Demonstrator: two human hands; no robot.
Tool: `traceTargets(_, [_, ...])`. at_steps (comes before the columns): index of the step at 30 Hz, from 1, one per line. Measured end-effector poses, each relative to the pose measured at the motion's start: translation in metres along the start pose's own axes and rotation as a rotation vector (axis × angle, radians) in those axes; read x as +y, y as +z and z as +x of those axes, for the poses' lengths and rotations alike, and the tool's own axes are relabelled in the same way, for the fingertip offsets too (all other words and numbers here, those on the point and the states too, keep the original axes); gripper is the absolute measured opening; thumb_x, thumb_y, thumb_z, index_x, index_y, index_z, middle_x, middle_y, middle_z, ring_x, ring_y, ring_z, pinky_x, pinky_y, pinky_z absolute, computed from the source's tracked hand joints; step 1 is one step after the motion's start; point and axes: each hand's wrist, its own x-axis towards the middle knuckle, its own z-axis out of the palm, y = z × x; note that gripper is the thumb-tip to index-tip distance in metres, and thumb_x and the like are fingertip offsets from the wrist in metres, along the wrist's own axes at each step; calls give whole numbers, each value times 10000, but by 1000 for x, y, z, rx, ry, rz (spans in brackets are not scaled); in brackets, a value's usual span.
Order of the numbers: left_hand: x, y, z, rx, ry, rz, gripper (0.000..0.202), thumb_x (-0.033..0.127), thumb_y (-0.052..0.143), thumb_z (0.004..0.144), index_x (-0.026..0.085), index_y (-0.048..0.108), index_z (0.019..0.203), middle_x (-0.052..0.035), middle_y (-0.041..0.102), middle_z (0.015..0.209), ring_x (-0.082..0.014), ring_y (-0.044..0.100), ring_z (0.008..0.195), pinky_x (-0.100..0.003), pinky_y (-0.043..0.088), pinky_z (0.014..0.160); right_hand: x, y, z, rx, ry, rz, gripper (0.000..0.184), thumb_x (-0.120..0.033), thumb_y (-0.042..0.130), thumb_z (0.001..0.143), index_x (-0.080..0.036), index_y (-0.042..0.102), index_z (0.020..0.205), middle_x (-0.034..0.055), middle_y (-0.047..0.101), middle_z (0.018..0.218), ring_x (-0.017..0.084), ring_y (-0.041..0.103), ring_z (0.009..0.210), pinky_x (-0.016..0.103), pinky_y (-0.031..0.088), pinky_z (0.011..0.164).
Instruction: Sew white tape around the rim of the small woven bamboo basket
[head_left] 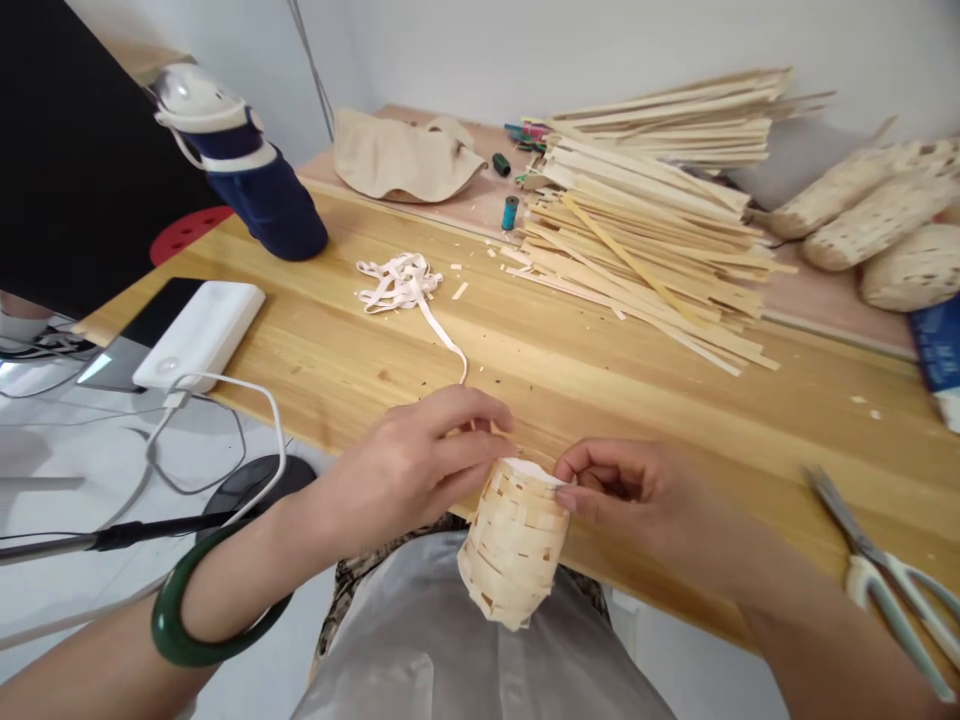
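Note:
A small woven basket (516,545) of pale wood strips hangs tilted over my lap at the table's front edge, with a white band along its upper rim. My right hand (626,490) pinches that rim on its right side between thumb and forefinger. On the left side, my left hand (431,450) is curled against the rim, its thumb partly hidden. From a loose pile of white flat tape (401,283) on the table, one tail runs towards my left hand and disappears behind it.
Scissors (862,545) lie at the right. Behind are bundles of wood strips (652,230), a thread spool (510,213), a tan cloth (405,155) and woven pieces (877,215). At left stand a navy bottle (270,195) and a white power bank (202,335) with a cable.

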Motion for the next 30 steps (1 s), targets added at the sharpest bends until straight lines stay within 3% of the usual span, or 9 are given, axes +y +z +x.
traceTargets(5, [-12, 2, -1, 9, 89, 102, 247, 139, 495, 966, 219, 704, 1070, -79, 709, 1004, -171, 665, 876, -279, 531, 746, 1, -1, 0, 6, 2, -19, 183, -384, 591, 916, -224, 659, 857, -16, 610, 754, 118, 501, 670, 235, 372, 602])
traceTargets(9, [-14, 4, -5, 26, 107, 16, 319, 106, 501, 947, 255, 679, 1167, -65, 670, 987, -154, 645, 864, -254, 529, 722, 2, 0, 0, 26, 16, -70, 212, -406, 562, 927, -224, 648, 862, -15, 576, 697, 120, 465, 622, 235, 342, 558])
traceTargets(16, [-15, 0, -10, 32, 103, -131, 278, 62, 549, 908, 227, 695, 1078, -63, 633, 993, -133, 647, 882, -217, 535, 750, 0, 4, -3, -13, -11, -89, 227, -416, 545, 943, -223, 640, 871, -10, 585, 736, 125, 473, 659, 238, 359, 584])
traceTargets(24, [-27, 2, -18, -23, 226, -126, 299, 74, 542, 922, 254, 677, 1118, -82, 676, 1001, -185, 667, 943, -296, 552, 801, -2, 9, -6, -11, 27, -149, 195, -391, 537, 939, -242, 629, 854, -22, 560, 707, 125, 446, 627, 237, 337, 550])
traceTargets(30, [-21, 10, -22, -62, 246, -173, 231, 71, 592, 882, 202, 670, 1056, -111, 704, 1028, -215, 665, 970, -342, 557, 841, 1, 15, -13, -20, 35, -214, 151, -334, 541, 927, -249, 634, 845, -35, 562, 677, 118, 434, 607, 233, 324, 531])
